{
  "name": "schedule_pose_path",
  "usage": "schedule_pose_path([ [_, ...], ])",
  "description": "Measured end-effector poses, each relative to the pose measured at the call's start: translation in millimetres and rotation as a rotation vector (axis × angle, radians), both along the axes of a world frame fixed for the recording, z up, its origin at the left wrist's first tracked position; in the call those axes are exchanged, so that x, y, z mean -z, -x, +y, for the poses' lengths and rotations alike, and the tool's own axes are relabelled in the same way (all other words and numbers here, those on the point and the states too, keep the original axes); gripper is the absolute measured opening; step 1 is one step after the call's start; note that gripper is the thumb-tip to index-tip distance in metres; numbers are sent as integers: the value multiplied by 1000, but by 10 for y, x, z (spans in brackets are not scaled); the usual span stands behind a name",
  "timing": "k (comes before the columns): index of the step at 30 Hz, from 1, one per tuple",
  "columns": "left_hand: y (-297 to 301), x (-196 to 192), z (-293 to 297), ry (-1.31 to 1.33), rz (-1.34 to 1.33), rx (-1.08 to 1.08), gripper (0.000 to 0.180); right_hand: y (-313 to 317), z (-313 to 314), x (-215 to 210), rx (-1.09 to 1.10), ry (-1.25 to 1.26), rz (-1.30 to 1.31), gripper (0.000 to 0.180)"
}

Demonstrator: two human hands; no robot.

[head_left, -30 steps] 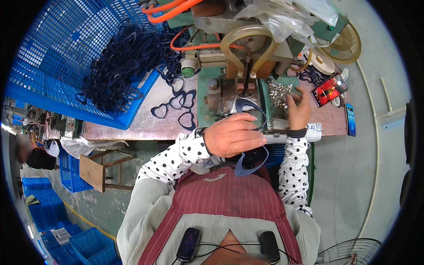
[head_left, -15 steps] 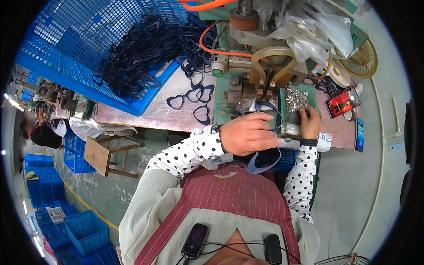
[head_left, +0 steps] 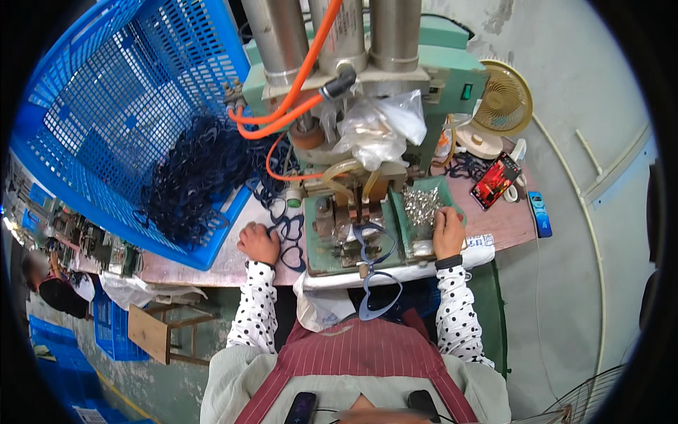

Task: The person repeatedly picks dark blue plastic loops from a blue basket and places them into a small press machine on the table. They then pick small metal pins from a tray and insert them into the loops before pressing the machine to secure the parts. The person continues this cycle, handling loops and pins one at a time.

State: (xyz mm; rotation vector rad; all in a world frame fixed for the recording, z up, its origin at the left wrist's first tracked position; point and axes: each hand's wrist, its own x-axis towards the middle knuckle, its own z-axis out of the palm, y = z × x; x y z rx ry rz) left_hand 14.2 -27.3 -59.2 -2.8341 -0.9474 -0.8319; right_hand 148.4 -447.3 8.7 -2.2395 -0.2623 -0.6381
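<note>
My left hand (head_left: 258, 244) rests on the table beside dark blue heart-shaped eyeglass frames (head_left: 290, 230), its fingers slightly apart and its fingertips close to the nearest rim. At the green tray (head_left: 458, 197), my right hand (head_left: 448, 234) has its fingertips pinched together by a pile of small shiny metal parts (head_left: 421, 205); whatever is between them is too small to make out. Between my hands, a blue heart-shaped eyeglass frame (head_left: 369, 307) sits at the green press (head_left: 323, 263), one lens rim under the tooling and the other hanging over the front edge. Neither hand touches it.
A large blue crate (head_left: 106, 226) heaped with dark frames (head_left: 201, 177) stands at the left. Orange hoses (head_left: 284, 116) and metal cylinders rise above the press. To the right lie a phone with a red screen (head_left: 496, 181), a blue phone (head_left: 540, 214) and a fan (head_left: 503, 97).
My left hand has moved left from in front of the press to the loose frames. The frame at the press now hangs unheld. My right hand stays at the tray, and the view has shifted.
</note>
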Motion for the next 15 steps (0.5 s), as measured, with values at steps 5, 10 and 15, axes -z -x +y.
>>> schedule_pose_path([
  [5, 50, -183, -81, 14, 3, 114, 24, 71, -42, -29, 12, -109, -18, 9],
  [10, 225, -320, -26, 422, 75, 196, 30, 85, -12, 25, 41, -106, -56, 9],
  [15, 206, -1173, -568, 504, -396, 335, 12, 126, 154, -134, -19, -97, -54, 8],
])
